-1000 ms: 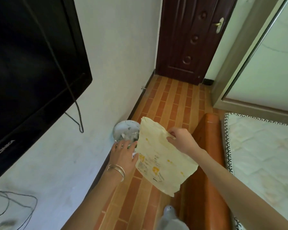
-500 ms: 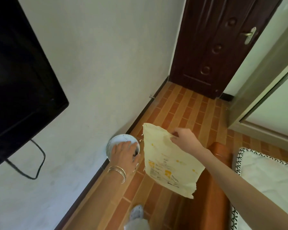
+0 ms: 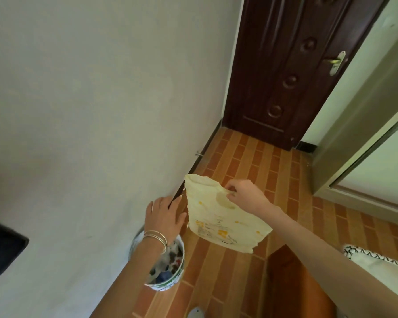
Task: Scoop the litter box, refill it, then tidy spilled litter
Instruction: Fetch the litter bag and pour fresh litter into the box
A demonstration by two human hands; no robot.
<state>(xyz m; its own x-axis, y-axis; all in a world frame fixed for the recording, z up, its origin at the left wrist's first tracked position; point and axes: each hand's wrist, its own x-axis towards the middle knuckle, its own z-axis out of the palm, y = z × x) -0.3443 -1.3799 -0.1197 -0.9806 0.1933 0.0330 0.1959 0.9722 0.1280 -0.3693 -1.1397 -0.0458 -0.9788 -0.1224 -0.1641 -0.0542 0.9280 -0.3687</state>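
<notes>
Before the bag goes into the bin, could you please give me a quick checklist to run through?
1. Right hand pinches the yellow bag at its top: ok.
2. Left hand free, fingers straight: ok.
3. Bin uncovered: ok.
4. Bag above the bin opening: not ok, it hangs to its right, over the floor.
5. Bag empty: cannot tell.
6. Room left in bin: cannot tell, the left arm hides part.

Bag (image 3: 218,216): pale yellow, orange print. Floor (image 3: 251,161): orange-brown brick pattern. Door (image 3: 285,65): dark brown. Bin (image 3: 170,286): white, green lettering.
</notes>
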